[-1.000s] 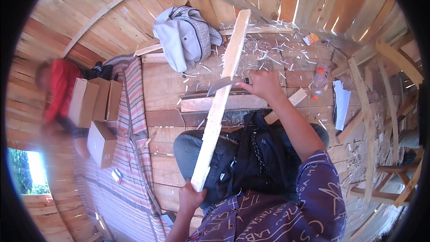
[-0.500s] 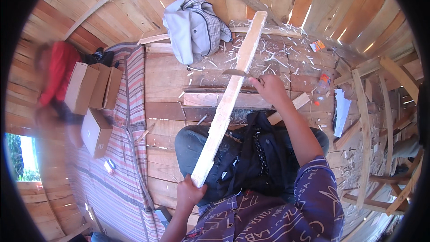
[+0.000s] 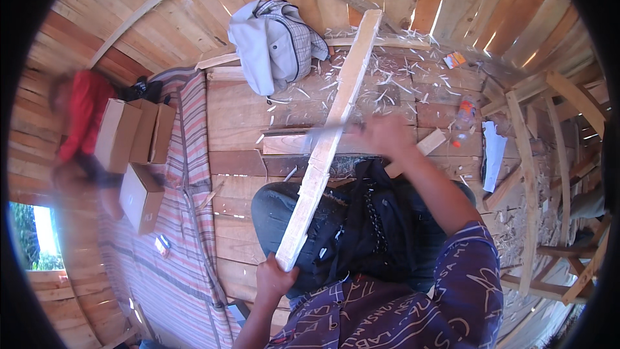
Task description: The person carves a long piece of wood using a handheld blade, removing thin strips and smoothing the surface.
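Observation:
A long pale strip of wood [image 3: 342,100] slants from my lap up and away to the right, its faces rough and partly shaved. My left hand [image 3: 276,276] is closed round its lower end, close to my body. Smeared by motion, my right hand [image 3: 389,137] grips a knife by its handle, which is mostly hidden in the fingers. The knife's blade [image 3: 325,130] lies across the strip near its middle, pointing left. A dark bag or cloth [image 3: 368,232] rests on my lap beneath the strip.
Wood shavings [image 3: 387,81] litter the plank floor ahead. Further off sits a grey backpack [image 3: 271,48]. A plastic bottle [image 3: 464,116] and wood offcuts lie to the right. At left, cardboard boxes [image 3: 139,194] stand on a striped mat [image 3: 194,220], beside a person in red [image 3: 84,116].
My right hand has drawn the knife down along the strip toward me. My left hand keeps its hold on the lower end. The view has shifted slightly.

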Tool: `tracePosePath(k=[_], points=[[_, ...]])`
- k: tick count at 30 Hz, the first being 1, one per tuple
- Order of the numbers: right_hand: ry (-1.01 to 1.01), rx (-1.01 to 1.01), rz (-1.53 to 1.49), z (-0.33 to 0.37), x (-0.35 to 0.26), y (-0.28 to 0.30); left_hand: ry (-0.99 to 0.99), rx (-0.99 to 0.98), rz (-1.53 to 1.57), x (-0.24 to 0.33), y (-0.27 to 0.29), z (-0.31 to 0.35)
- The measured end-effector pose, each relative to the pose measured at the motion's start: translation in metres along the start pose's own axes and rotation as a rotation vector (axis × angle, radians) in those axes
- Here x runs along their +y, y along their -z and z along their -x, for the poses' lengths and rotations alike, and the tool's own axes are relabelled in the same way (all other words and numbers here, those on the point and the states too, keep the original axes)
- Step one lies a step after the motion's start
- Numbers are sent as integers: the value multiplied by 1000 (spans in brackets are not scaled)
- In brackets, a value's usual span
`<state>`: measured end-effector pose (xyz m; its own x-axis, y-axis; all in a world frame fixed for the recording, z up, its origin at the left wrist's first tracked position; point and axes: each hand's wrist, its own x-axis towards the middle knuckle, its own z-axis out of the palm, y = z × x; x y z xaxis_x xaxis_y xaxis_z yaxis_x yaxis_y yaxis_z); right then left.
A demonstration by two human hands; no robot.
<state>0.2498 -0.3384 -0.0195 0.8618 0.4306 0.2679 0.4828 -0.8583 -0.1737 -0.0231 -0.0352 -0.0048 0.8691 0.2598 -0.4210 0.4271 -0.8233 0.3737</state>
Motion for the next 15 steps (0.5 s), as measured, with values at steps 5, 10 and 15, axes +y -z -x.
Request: tracePosePath(k=[5, 10, 15], points=[[-734, 215, 10, -33, 134, 35, -17, -14, 0, -4, -4, -1], [-493, 166, -179, 20, 75, 13, -47, -17, 27, -1, -7, -5], [-386, 83, -453, 38, 12, 1, -59, 5, 71, -7, -10, -1]])
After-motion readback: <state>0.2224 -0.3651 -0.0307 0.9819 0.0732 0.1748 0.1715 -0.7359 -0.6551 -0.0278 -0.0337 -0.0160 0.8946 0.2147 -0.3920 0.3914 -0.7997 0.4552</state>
